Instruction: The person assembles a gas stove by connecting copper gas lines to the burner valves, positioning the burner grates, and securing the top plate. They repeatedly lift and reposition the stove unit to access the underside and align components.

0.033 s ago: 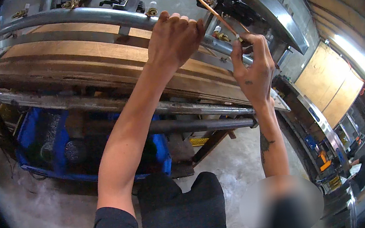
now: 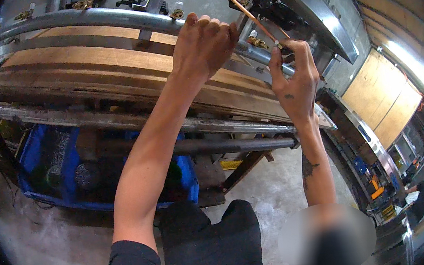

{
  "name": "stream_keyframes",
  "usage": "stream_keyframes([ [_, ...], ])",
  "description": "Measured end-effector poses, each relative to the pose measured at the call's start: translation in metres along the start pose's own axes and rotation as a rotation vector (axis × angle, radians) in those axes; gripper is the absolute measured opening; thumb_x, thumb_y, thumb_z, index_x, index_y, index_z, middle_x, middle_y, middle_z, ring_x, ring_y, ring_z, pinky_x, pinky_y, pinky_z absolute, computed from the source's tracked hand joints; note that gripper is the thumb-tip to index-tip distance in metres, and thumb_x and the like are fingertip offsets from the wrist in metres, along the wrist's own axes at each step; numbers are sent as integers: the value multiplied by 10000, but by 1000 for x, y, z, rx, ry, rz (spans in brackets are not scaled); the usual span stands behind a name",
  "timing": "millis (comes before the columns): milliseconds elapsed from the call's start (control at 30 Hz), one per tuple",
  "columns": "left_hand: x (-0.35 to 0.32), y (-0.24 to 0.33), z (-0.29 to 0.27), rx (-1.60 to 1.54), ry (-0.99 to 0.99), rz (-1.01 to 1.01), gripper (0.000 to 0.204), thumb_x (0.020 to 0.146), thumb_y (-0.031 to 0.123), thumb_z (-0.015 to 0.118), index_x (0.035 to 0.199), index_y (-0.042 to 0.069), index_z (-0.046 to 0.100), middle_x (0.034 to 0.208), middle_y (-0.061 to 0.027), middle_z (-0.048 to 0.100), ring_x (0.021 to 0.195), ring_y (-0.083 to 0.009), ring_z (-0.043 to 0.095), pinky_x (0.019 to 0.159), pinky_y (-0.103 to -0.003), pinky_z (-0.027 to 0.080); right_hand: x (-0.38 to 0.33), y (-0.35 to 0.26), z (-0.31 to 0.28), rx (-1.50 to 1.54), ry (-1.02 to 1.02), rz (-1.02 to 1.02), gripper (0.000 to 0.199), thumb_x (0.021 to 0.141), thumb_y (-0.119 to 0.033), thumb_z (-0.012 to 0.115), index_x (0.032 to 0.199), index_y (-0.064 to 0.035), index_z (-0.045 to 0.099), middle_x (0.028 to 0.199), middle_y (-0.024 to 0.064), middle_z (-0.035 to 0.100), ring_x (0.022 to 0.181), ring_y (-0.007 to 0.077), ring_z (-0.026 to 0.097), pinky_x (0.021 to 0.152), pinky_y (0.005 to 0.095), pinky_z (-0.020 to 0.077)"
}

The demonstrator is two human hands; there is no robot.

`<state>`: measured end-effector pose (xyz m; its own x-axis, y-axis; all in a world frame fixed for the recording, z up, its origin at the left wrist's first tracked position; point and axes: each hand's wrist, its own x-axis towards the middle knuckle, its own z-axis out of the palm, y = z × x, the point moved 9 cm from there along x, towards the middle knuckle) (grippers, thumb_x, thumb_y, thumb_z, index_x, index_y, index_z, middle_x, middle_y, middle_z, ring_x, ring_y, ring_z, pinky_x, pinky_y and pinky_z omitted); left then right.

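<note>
My left hand is closed over a thick grey metal pipe at the far side of the bench, its knuckles up and the inside of its grip hidden. To its right, my right hand pinches the near end of a thin bent copper tube between thumb and curled fingers. A small pale fitting shows at the fingertips there. Brass valves with white caps sit along the pipe; one valve is just left of my left hand, another valve between my two hands.
A long wooden bench top runs under the pipe. Below it stands a blue bin. A shiny metal panel slopes down at the upper right. Farther right are a steel frame with tools and a person.
</note>
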<state>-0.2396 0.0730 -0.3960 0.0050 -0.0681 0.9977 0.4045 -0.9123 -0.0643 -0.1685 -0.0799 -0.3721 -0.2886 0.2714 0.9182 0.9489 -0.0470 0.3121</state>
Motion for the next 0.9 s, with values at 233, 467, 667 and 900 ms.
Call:
stream_keyframes([
  [233, 4, -2, 6, -2, -58, -28, 436, 1032, 247, 532, 653, 105, 693, 689, -122, 710, 767, -265, 710, 870, -417, 493, 5, -1, -3, -12, 9, -26, 201, 921, -36, 720, 1077, 0, 599, 975, 193, 619, 862, 358, 646, 768, 429, 534],
  [467, 1, 4, -8, 44, 104, 4, 457, 1021, 246, 560, 600, 102, 662, 634, -106, 674, 713, -271, 694, 818, -416, 489, 28, 4, -16, 8, 142, 0, 192, 958, -43, 688, 1131, 2, 619, 993, 202, 647, 892, 361, 667, 793, 427, 547],
  [667, 4, 6, -6, 83, 71, 53, 390, 1006, 231, 595, 642, 102, 649, 664, -101, 675, 713, -271, 687, 769, -417, 487, 27, 20, -19, 115, 177, 101, 263, 985, -131, 675, 1196, -1, 587, 1011, 203, 663, 878, 325, 680, 776, 423, 555],
  [900, 5, 9, -4, 103, 2, 63, 365, 1034, 265, 567, 742, 81, 685, 742, -95, 700, 763, -274, 691, 775, -432, 487, -39, 67, 14, 135, -73, 283, 213, 972, -97, 627, 1146, -32, 521, 923, 235, 678, 820, 419, 697, 688, 490, 537],
])
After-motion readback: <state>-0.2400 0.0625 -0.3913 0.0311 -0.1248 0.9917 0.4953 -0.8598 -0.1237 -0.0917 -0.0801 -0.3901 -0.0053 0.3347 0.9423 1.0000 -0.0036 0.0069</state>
